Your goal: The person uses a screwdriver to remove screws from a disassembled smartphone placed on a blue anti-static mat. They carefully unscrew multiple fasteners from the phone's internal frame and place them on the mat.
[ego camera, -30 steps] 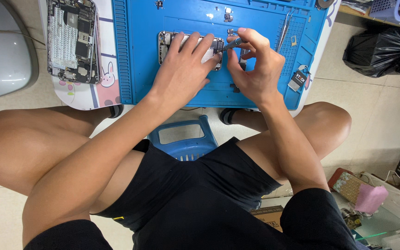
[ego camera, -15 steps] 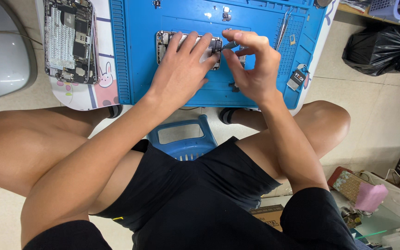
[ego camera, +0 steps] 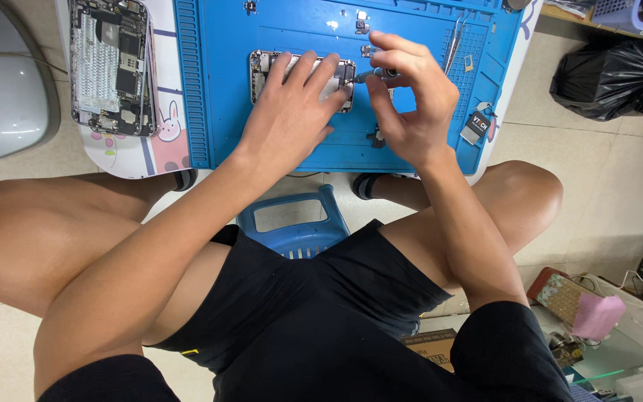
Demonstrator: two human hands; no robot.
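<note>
The right hand (ego camera: 411, 104) held a small screwdriver (ego camera: 375, 74) in a closed grip, tip at the opened phone (ego camera: 301, 77). The left hand (ego camera: 295, 108) pressed flat, fingers spread, on that phone, which lay on the blue mat (ego camera: 217, 89) covering the tabletop.

Low table (ego camera: 159, 152), blue mat (ego camera: 292, 45), perhaps opened phone (ego camera: 109, 65)

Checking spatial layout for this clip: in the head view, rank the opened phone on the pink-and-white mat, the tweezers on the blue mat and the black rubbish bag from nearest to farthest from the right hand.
1. Tweezers: just beyond the right hand, on the blue mat's far right part.
2. Black rubbish bag: on the floor, off to the right.
3. Opened phone: far left, past the left hand.
</note>
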